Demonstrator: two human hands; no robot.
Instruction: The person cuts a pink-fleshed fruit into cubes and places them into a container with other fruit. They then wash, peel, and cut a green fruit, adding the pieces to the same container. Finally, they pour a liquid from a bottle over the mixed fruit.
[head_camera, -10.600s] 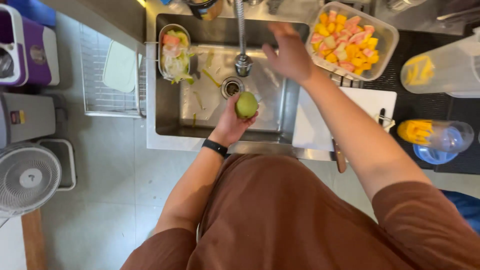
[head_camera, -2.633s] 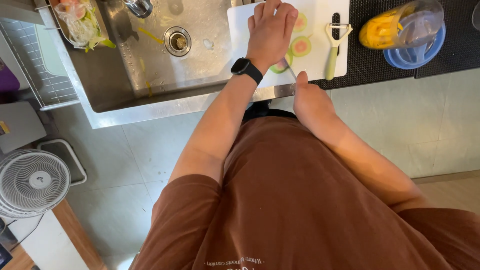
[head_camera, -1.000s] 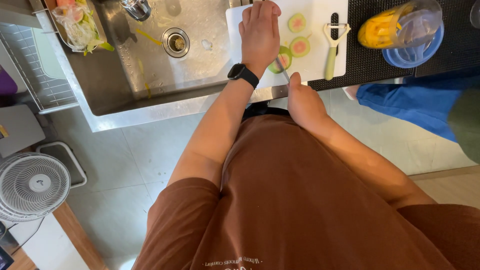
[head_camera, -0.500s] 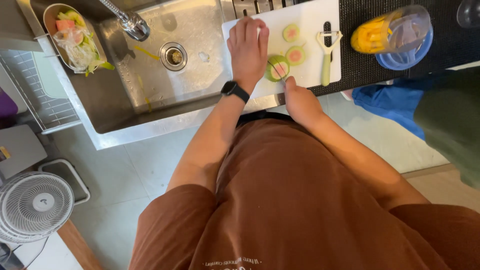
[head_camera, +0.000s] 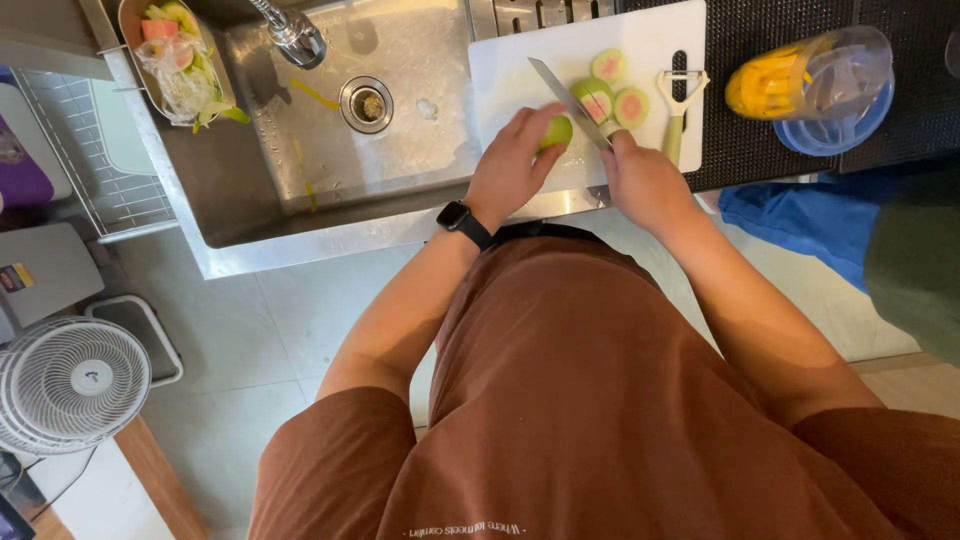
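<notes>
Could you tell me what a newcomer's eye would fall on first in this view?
Most likely the white cutting board beside the sink, where the left hand steadies a green fruit while the right hand holds a knife against it. Pink-centred slices lie just beyond the blade, next to a peeler.

Grey box (head_camera: 40, 275) at far left carries a small yellow-and-red label (head_camera: 14, 277); a black smartwatch screen (head_camera: 455, 215) sits on the left wrist.

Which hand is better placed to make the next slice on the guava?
Right. The right hand already grips the knife, blade angled beside the guava. The left hand pins the fruit on the cutting board.
</notes>
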